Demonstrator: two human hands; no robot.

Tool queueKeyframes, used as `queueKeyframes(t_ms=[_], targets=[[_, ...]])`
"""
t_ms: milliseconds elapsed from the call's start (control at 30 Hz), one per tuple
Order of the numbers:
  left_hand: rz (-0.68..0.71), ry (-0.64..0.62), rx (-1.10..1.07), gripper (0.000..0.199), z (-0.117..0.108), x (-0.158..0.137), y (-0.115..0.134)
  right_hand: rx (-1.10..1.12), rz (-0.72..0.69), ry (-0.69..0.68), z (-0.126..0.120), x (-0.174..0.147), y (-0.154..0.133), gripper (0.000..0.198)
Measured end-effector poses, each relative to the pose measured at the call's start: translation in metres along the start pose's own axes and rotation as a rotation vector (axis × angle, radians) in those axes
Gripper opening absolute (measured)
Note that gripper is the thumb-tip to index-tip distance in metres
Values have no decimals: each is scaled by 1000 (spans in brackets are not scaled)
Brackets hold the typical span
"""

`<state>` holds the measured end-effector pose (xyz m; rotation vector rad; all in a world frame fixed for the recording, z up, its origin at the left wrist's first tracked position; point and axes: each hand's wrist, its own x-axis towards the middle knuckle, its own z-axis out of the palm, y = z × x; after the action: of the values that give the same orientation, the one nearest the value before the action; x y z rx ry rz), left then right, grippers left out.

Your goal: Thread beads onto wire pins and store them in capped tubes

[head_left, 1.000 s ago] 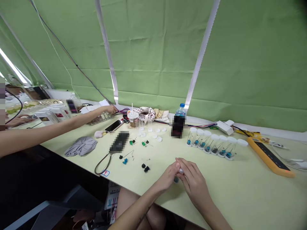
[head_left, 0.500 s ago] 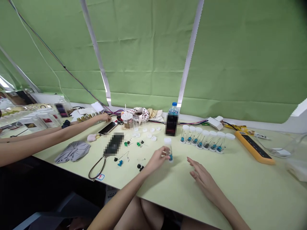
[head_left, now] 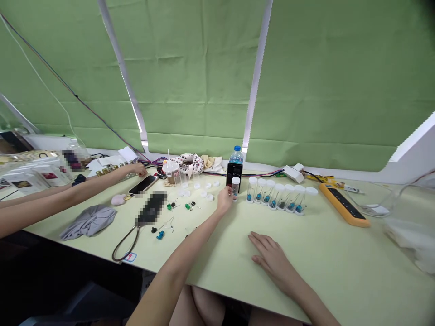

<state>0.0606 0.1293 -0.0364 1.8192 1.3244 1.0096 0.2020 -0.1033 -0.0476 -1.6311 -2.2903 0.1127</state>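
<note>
My left hand (head_left: pixel 225 200) is closed on a small clear vial (head_left: pixel 235 189) with a white cap, held upright in front of a phone (head_left: pixel 234 170) showing a timer. The fingers hide part of what the vial contains. To its right stands a row of capped clear vials (head_left: pixel 273 202), most with a blue piece and thin pins inside. My right hand (head_left: pixel 273 259) lies on the table with fingers stretched out and holds nothing. Left of my left arm are small green pieces (head_left: pixel 188 206), a blue piece (head_left: pixel 160 235) and black pieces with thin pins.
White caps (head_left: pixel 207 194) and empty clear vials lie near a drink cup (head_left: pixel 170 170). A bottle (head_left: pixel 237 155) stands behind the phone. An orange power strip (head_left: pixel 344 204) is at right, a grey cloth (head_left: pixel 89 222) at left. Another person's arm (head_left: pixel 84 186) reaches in from the left.
My left hand has carried the vial away from me, toward the phone and the row's left end. My right hand has come down onto the table. The view has turned slightly right.
</note>
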Motion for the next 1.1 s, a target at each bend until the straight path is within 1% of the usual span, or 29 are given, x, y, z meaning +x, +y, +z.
queueKeyframes(t_ms=[133,300,400,467,500,533,567,633,667,700,767,800,867,900,967,1033,1100], targets=[[-2,9,6,30,3,3,1,-73,-17,27,8,1,-1,50],[-3,-1,-13,31,6,3,7,-121,-40,62,15,2,-1,49],[-2,-11,-41,41,4,-5,12,-149,-43,55,15,1,-1,50],[0,-12,-65,52,-4,-15,15,-164,-52,51,15,-1,-1,51],[3,-18,-79,55,-12,-21,15,-168,-59,52,15,-2,-1,52],[5,-23,-89,54,-23,-29,15,-171,-66,53,15,-2,-1,52],[15,-42,-103,48,-37,-37,15,-174,-73,56,15,-3,-1,52],[94,-117,-133,28,-74,-56,12,-178,-82,64,15,-4,0,51],[120,-125,-104,18,-96,-66,10,-180,-85,68,15,-3,0,50],[130,-107,-54,14,-118,-75,7,-178,-89,69,15,-3,0,50],[91,-5,95,16,-161,-95,0,-159,-106,56,14,1,-1,49],[58,33,173,16,-178,-104,-3,-139,-117,41,13,3,-3,49],[2,33,282,18,-204,-121,-12,-72,-138,7,10,10,-11,49],[-37,12,306,17,-211,-129,-16,-28,-147,-5,8,14,-17,49],[-81,-68,301,18,-217,-143,-23,77,-164,-29,2,23,-34,47],[-109,-143,266,21,-214,-155,-30,181,-185,-58,-4,34,-52,43],[-132,-190,227,26,-209,-164,-35,283,-213,-88,-8,50,-69,39]])
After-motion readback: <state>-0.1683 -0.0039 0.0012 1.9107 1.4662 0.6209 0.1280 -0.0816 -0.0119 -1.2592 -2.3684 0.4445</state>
